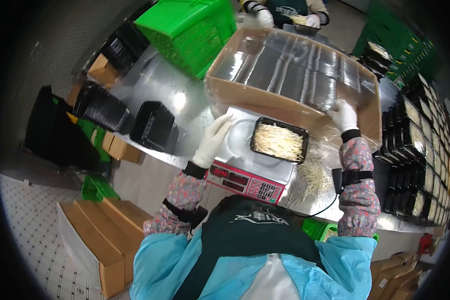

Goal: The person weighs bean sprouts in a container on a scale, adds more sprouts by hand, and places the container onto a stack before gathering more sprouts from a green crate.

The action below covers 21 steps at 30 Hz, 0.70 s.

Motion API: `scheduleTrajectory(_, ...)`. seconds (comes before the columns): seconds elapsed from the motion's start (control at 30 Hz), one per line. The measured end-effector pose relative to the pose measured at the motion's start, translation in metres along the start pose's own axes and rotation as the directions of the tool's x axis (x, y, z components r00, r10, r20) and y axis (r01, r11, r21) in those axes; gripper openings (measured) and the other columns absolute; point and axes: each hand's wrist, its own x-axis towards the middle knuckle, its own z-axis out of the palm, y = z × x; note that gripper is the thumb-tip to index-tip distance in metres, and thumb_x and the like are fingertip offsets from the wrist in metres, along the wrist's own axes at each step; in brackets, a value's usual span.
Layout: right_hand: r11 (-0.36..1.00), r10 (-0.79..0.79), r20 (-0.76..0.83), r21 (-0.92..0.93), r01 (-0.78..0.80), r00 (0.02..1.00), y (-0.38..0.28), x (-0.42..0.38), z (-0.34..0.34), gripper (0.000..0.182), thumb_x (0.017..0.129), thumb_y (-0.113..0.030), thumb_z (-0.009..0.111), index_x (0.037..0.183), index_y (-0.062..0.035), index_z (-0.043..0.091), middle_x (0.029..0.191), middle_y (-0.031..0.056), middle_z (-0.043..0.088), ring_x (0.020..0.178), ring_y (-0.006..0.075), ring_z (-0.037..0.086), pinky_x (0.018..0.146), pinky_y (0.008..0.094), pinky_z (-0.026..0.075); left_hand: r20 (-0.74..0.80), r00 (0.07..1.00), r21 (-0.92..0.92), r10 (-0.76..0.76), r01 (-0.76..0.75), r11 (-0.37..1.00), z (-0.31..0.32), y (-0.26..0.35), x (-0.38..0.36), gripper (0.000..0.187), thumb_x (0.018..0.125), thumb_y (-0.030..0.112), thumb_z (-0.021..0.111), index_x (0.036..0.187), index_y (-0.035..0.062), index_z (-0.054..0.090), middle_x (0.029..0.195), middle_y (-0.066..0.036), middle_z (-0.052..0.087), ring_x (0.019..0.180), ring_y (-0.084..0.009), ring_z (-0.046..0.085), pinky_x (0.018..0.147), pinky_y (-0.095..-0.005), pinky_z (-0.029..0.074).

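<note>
My left hand (214, 141), in a white glove, is open with its fingers stretched out over the left edge of a red digital scale (245, 183). A black tray (255, 145) filled with pale bean sprouts (279, 142) rests on the scale's metal platform. My right hand (344, 116), also gloved, is at the near right side of a cardboard box (290, 106). Its fingers are curled in by the box's clear plastic liner; what they grip is hidden. Nested black trays (290, 65) fill the box under clear plastic.
Loose sprouts (313, 177) lie right of the scale. Black trays (154, 125) stand on the metal table's left part, with a green crate (190, 37) behind. Filled trays (420, 145) are stacked at right. A co-worker's gloved hands (312, 21) work across the table.
</note>
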Motion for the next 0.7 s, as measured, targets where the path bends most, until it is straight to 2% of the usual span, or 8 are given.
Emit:
scheduleTrajectory(0.17,0.998,0.017,0.177,0.062,-0.028,0.984,0.022,-0.001,-0.015,0.019,0.074,-0.02,0.075,0.088,-0.0073,0.072,0.088,0.0149,0.069,0.086,0.0291,0.066,0.08,0.0369,0.051,0.027,0.999,-0.204,-0.023,0.028,0.979,0.0,0.012,0.008,0.035,0.101,0.015,0.05,0.131,-0.004,0.054,0.122,-0.013,0.062,0.114,-0.0161,0.058,0.098,-0.0276,0.045)
scheduleTrajectory(0.23,1.0,-0.011,0.054,-0.015,0.012,0.998,0.021,-0.002,-0.033,0.017,0.079,-0.018,0.073,0.092,-0.0063,0.073,0.089,0.0122,0.07,0.085,0.0252,0.067,0.08,0.0337,0.052,0.065,0.998,-0.181,-0.02,0.032,0.983,0.002,0.02,0.01,0.047,0.101,0.03,0.051,0.132,-0.0049,0.051,0.121,-0.016,0.062,0.106,-0.0184,0.062,0.088,-0.0277,0.052)
scheduleTrajectory(0.3,0.958,-0.007,-0.13,0.284,0.044,0.991,0.002,-0.011,-0.065,0.013,0.083,-0.011,0.07,0.094,-0.0039,0.072,0.091,0.0108,0.069,0.087,0.0225,0.066,0.08,0.0311,0.051,0.119,0.987,-0.28,-0.112,0.141,0.95,0.0,0.012,0.013,0.058,0.1,0.042,0.048,0.134,-0.0043,0.049,0.119,-0.016,0.063,0.1,-0.0187,0.064,0.078,-0.0263,0.054)
scheduleTrajectory(0.37,0.794,-0.09,-0.265,0.562,0.23,0.96,-0.041,-0.027,-0.104,0.012,0.085,-0.003,0.067,0.096,-0.0028,0.072,0.095,0.0093,0.069,0.092,0.0208,0.065,0.081,0.0301,0.051,0.197,0.963,-0.366,-0.185,0.247,0.897,-0.001,0.014,0.019,0.069,0.098,0.054,0.045,0.136,-0.0036,0.046,0.117,-0.016,0.063,0.094,-0.0191,0.066,0.069,-0.0249,0.055)
scheduleTrajectory(0.47,0.672,-0.432,-0.38,0.47,0.573,0.818,-0.106,-0.055,-0.136,0.019,0.079,-0.003,0.073,0.098,-0.005,0.073,0.101,0.0079,0.068,0.097,0.0232,0.063,0.087,0.0313,0.05,0.399,0.877,-0.554,-0.267,0.463,0.692,0.008,0.032,0.025,0.1,0.091,0.077,0.02,0.144,-0.0076,0.027,0.113,-0.021,0.063,0.081,-0.0225,0.067,0.044,-0.0225,0.049)
scheduleTrajectory(0.57,0.523,-0.717,-0.265,0.408,0.748,0.645,-0.131,-0.075,-0.114,0.027,0.072,-0.012,0.078,0.099,-0.0121,0.075,0.117,0.0094,0.066,0.113,0.0273,0.058,0.097,0.038,0.044,0.474,0.841,-0.606,-0.262,0.528,0.595,0.016,0.046,0.033,0.093,0.094,0.071,0.026,0.143,-0.0074,0.029,0.112,-0.02,0.063,0.076,-0.0211,0.066,0.045,-0.0226,0.048)
scheduleTrajectory(0.63,0.527,-0.712,-0.071,0.603,0.599,0.699,-0.121,-0.087,-0.093,0.036,0.07,-0.02,0.081,0.105,-0.0181,0.075,0.136,0.0117,0.056,0.126,0.0302,0.048,0.106,0.0426,0.037,0.485,0.849,-0.583,-0.211,0.494,0.645,0.02,0.029,0.035,0.071,0.1,0.052,0.037,0.141,-0.0062,0.035,0.112,-0.019,0.064,0.073,-0.0186,0.064,0.045,-0.0233,0.05)
scheduleTrajectory(0.7,0.501,-0.542,0.144,0.846,0.181,0.828,-0.097,-0.104,-0.07,0.058,0.073,-0.018,0.081,0.128,-0.0171,0.064,0.151,0.0102,0.039,0.128,0.0273,0.046,0.107,0.0404,0.036,0.265,0.936,-0.423,-0.23,0.327,0.845,0.029,0.028,0.026,0.054,0.099,0.028,0.049,0.14,-0.0054,0.037,0.107,-0.015,0.065,0.072,-0.0153,0.064,0.049,-0.0219,0.05)
